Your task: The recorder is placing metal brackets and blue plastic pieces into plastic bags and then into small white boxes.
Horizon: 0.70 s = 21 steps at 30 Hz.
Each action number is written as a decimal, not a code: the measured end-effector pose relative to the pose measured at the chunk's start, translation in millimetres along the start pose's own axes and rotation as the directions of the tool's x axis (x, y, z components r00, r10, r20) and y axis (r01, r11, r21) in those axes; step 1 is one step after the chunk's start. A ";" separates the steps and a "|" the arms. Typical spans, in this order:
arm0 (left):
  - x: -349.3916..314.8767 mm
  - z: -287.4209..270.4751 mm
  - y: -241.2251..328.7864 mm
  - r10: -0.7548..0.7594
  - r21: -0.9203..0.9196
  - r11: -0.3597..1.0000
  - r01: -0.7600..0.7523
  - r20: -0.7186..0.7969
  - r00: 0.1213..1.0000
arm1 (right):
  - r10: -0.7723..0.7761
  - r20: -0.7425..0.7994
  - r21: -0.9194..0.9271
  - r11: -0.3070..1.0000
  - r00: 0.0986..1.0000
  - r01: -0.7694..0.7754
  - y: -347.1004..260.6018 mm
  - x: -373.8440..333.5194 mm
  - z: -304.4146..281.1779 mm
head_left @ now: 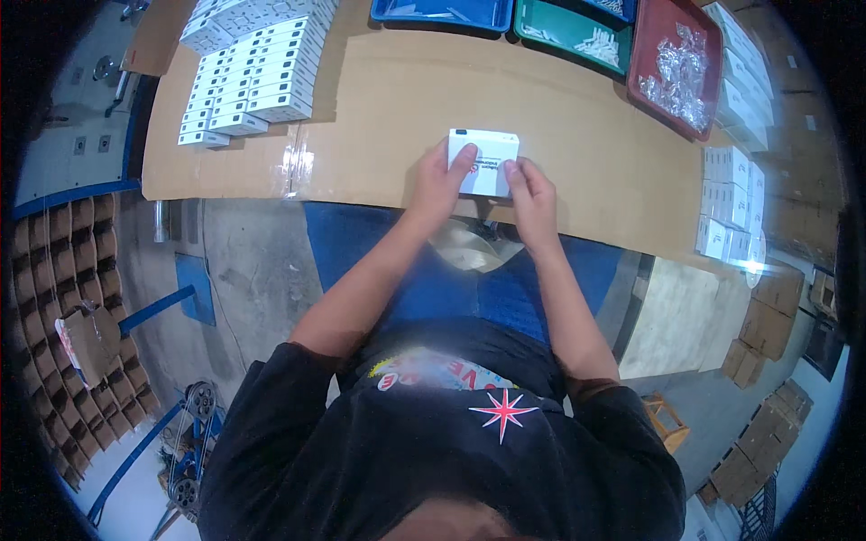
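A small white printed box [490, 171] is held between both my hands, over the near edge of the cardboard-covered table [388, 99]. My left hand [441, 180] grips its left side, the thumb lying on the upper face. On the right side, my right hand [534, 196] pinches the lower corner with its thumb on top. The box looks closed. The fingers beneath it are hidden.
Stacked white boxes [257, 77] stand at the table's left; more white boxes [724, 194] are at the right edge. Along the back sit a blue tray [442, 22], a green tray [541, 41] with white pieces, and a red tray [645, 54] with clear plastic packets.
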<state>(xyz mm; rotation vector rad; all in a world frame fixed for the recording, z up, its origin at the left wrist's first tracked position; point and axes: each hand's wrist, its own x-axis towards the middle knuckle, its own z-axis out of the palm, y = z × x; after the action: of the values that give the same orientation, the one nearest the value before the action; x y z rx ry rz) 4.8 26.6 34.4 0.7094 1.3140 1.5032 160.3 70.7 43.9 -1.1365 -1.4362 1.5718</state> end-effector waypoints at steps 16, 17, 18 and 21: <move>-13.6 11.5 0.3 -0.014 -0.059 0.998 0.016 0.041 0.999 | -0.248 -0.110 -0.206 0.953 0.963 0.222 2.4 -6.4 6.4; -14.9 12.2 3.2 -0.038 -0.086 0.995 0.042 0.045 0.998 | -0.249 -0.110 -0.206 0.953 0.962 0.223 1.6 -6.8 7.1; -15.6 11.8 5.2 -0.037 -0.086 0.995 0.041 0.046 0.998 | -0.199 -0.126 -0.114 0.976 0.972 0.185 -0.5 -7.7 8.1; -15.8 9.6 9.3 -0.103 -0.043 0.993 0.106 0.059 0.993 | -0.121 -0.147 0.012 0.992 0.982 0.124 -15.6 -9.5 13.9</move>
<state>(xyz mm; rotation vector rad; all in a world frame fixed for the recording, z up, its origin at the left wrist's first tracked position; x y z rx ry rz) 16.1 16.3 48.3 0.6396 1.2514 1.4150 150.0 58.9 60.6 -1.1050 -1.3630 1.3867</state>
